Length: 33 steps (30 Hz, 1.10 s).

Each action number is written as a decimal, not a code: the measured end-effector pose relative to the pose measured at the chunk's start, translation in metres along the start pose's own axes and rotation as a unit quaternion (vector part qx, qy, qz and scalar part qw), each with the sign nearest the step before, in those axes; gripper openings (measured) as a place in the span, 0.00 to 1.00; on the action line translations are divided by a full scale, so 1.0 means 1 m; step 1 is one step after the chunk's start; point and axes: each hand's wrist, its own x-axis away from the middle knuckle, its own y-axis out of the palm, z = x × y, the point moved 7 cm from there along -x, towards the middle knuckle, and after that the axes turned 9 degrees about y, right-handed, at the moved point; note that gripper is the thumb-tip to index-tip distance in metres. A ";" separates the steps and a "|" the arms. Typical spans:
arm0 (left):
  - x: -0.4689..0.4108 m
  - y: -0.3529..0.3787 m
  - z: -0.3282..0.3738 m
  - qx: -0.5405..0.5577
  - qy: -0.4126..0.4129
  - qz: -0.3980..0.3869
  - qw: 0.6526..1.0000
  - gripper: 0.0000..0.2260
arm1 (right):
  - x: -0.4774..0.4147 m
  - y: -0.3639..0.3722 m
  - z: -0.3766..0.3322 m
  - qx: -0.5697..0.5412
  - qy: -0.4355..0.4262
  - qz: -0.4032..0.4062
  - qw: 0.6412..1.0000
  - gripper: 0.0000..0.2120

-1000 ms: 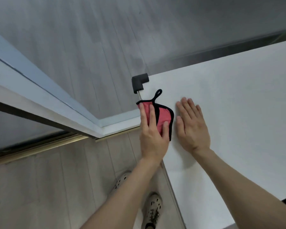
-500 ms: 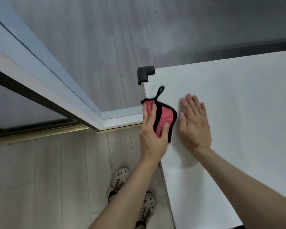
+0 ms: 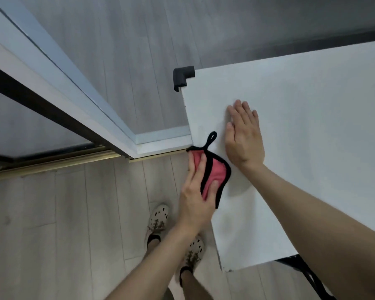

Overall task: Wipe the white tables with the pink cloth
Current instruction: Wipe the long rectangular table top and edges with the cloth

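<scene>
Two hands lie flat: your left hand presses the pink cloth onto the white table, fingers straight; your right hand rests released at the cloth's one o'clock.

Black-edged pink cloth lies flat at white table edge.

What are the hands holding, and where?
Nothing is gripped. The left hand presses flat on the middle of the pink cloth; the right hand rests flat on the white table.
</scene>
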 end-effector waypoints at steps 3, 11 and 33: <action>-0.061 -0.010 -0.017 -0.048 -0.016 0.021 0.998 0.32 | 0.000 0.000 0.000 -0.014 -0.001 0.001 1.000 0.28; 0.045 0.007 0.004 -0.064 -0.005 -0.002 0.998 0.30 | 0.123 -0.070 0.033 0.046 -0.060 0.016 0.997 0.16; 0.210 -0.009 0.039 -0.004 -0.044 -0.220 0.975 0.29 | 0.236 -0.060 0.108 0.014 0.165 -0.140 0.976 0.28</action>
